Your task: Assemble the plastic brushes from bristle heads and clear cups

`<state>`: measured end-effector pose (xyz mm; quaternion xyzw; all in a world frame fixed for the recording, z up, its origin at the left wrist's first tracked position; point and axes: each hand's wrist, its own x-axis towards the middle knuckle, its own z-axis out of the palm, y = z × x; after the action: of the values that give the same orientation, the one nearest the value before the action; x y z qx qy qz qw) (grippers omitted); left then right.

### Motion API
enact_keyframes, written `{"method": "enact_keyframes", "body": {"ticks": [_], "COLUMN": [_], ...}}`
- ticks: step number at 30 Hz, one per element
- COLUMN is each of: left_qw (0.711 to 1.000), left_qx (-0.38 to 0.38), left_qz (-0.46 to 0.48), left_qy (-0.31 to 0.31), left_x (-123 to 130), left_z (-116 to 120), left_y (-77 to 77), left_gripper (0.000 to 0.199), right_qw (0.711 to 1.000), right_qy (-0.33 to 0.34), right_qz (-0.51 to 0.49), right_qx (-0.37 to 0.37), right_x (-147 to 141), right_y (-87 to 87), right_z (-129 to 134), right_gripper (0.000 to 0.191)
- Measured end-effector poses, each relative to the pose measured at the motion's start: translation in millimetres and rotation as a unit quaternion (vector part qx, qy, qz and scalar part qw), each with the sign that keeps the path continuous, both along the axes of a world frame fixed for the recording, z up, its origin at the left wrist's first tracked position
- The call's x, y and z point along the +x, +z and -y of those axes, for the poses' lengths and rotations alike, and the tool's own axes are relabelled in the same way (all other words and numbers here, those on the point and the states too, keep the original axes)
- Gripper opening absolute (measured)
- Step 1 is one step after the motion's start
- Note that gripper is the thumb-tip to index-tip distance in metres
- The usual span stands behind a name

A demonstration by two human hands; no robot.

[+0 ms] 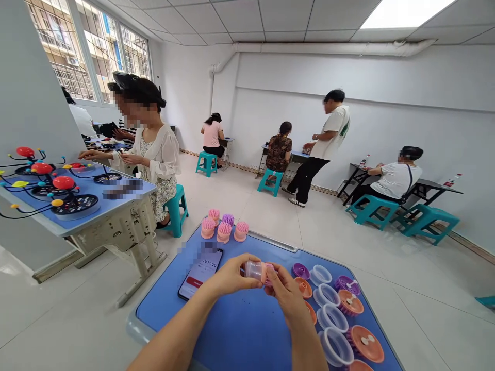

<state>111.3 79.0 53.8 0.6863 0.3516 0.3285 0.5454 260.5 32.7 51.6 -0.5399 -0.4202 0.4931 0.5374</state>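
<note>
forearms (pixel 183 322) reach over a blue table (pixel 240 330), left hand (pixel 234 275) clamped round a clear cup (pixel 253 270), right hand (pixel 286 294) round pink bristles (pixel 271 268).

Loads of open room on my blue desktop (pixel 247 319) below my hands (pixel 232 275) (pixel 284 291). Clear rings (pixel 332 318) crowd the right, phone (pixel 200 273) blocks the left.

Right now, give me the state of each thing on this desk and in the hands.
Left hand: closed on the clear end of the held brush.
Right hand: gripping its pink end.
Held brush: tipped sideways.
Phone: screen lit, digits 01:56 readable.
Five small brushes: upright, bristles up.
Clear rings: loose, in a column.
Bristled heads at far right: bristles down, unattached to rings.
</note>
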Motion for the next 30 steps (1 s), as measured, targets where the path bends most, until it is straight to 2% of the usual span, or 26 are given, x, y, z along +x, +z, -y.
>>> {"method": "enact_keyframes", "body": {"ticks": [3,5,8,10,15,18,20,23,26,28,30], "left_qw": [1.000,1.000,1.000,1.000,0.985,0.973,0.969,0.975,0.980,0.977,0.968], "left_qx": [0.005,0.008,0.008,0.020,0.157,0.208,0.218,0.200,0.189,0.198,0.232], "left_qz": [0.000,0.007,0.008,-0.011,-0.071,-0.099,-0.105,-0.073,-0.024,-0.036,-0.079], "left_qy": [0.009,0.008,-0.008,-0.011,0.014,0.025,0.037,0.056,0.063,0.072,0.057], "left_x": [1.0,2.1,4.7,6.9,11.3,13.5,15.1,18.1,22.3,26.1,31.3], "left_z": [-0.3,-1.0,-1.9,-2.2,-6.9,-12.1,-14.1,-13.6,-11.6,-8.9,-2.8], "left_y": [1.2,1.4,1.6,1.2,-4.6,-8.4,-9.1,-8.3,-10.5,-14.4,-18.6], "left_gripper": [0.044,0.041,0.042,0.044,0.044,0.046,0.052,0.073,0.091,0.086,0.067], "right_qw": [1.000,1.000,0.998,0.996,0.993,0.994,0.992,0.990,0.979,0.961,0.936], "right_qy": [-0.010,0.007,0.038,0.035,0.013,0.005,-0.014,-0.046,-0.112,-0.163,-0.207], "right_qz": [-0.003,0.003,0.029,0.048,0.061,0.056,0.054,0.046,0.014,-0.041,-0.105], "right_qx": [-0.003,0.012,0.051,0.071,0.098,0.099,0.111,0.122,0.168,0.221,0.264], "right_x": [-1.8,-2.1,-0.2,2.0,8.9,11.9,11.2,6.0,2.3,4.3,10.2], "right_y": [0.9,1.5,1.3,0.7,-2.4,-3.9,-2.9,3.6,15.7,25.6,35.8], "right_z": [-0.1,-0.3,-1.7,-2.9,-6.8,-8.7,-8.3,-5.5,-1.0,3.3,10.2], "right_gripper": [0.045,0.047,0.040,0.036,0.030,0.030,0.030,0.030,0.030,0.031,0.030]}}
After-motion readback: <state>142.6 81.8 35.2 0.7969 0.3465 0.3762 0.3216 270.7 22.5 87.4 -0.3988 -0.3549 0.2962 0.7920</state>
